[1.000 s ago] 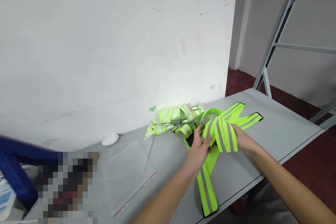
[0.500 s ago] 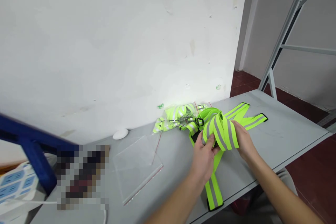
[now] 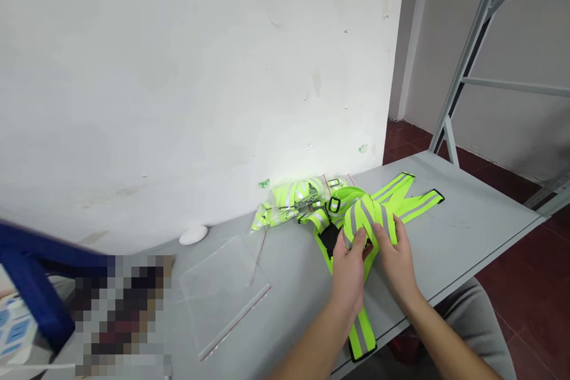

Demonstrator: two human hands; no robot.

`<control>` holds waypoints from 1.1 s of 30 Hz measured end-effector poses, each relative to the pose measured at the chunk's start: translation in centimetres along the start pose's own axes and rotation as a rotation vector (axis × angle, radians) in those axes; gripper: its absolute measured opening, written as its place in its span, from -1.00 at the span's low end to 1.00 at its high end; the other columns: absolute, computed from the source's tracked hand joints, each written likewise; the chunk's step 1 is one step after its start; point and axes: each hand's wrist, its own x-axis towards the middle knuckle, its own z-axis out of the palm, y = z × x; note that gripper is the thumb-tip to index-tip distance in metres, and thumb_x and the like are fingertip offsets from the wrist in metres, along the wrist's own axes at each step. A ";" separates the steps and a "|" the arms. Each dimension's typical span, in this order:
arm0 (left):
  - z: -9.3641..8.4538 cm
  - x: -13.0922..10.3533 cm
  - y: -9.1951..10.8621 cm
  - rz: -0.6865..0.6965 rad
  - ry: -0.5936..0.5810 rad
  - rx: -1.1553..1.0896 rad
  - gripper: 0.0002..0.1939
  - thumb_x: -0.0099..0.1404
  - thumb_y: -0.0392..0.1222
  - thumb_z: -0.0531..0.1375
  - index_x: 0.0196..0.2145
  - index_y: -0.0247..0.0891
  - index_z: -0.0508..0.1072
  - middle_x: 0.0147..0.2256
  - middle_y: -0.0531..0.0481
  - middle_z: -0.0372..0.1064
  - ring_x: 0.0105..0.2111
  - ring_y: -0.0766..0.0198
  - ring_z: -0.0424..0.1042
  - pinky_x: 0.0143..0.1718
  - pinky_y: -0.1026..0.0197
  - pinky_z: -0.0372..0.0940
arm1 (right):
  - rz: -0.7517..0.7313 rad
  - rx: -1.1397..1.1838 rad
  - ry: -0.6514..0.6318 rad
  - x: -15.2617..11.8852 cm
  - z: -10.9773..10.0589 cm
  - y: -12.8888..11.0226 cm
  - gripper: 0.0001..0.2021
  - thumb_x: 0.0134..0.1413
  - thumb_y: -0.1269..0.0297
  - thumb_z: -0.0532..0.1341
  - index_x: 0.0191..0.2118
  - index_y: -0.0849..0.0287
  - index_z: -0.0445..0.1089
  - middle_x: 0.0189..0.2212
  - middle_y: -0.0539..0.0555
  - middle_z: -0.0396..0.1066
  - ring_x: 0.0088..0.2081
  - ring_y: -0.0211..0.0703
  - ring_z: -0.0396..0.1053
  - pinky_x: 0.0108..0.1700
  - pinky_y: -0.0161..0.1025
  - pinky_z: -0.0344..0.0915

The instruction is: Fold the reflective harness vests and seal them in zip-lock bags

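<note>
Folded neon-yellow reflective straps with grey stripes form a bundle between my two hands. My left hand grips its lower left side, thumb on top. On the right side, my right hand presses it with the thumb in front and fingers behind. Loose ends of the same strapping spread over the table, one toward the front edge and two toward the back right. A black buckle piece lies just left of the bundle. Behind it are clear bags holding more neon straps.
Clear zip bags with red seal lines lie flat on the grey table, left of my hands. A white oval object sits by the wall. A blue metal frame and a power strip stand at far left.
My right hand has shifted from the bundle's outer side to its front, thumb now on top. The bundle looks more compact, its hanging right side drawn in. The view has turned slightly right.
</note>
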 end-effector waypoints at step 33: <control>-1.3 1.1 1.5 0.038 -0.015 0.113 -0.74 0.12 -0.06 0.34 -0.36 -0.24 0.38 -0.39 0.11 0.38 -0.38 0.39 0.35 -0.31 0.33 0.24 | -0.039 0.013 0.066 0.5 -1.7 0.2 -0.53 -0.16 0.06 0.38 -0.11 0.12 0.32 -0.22 0.04 0.43 -0.25 -0.09 0.38 -0.22 -0.18 0.34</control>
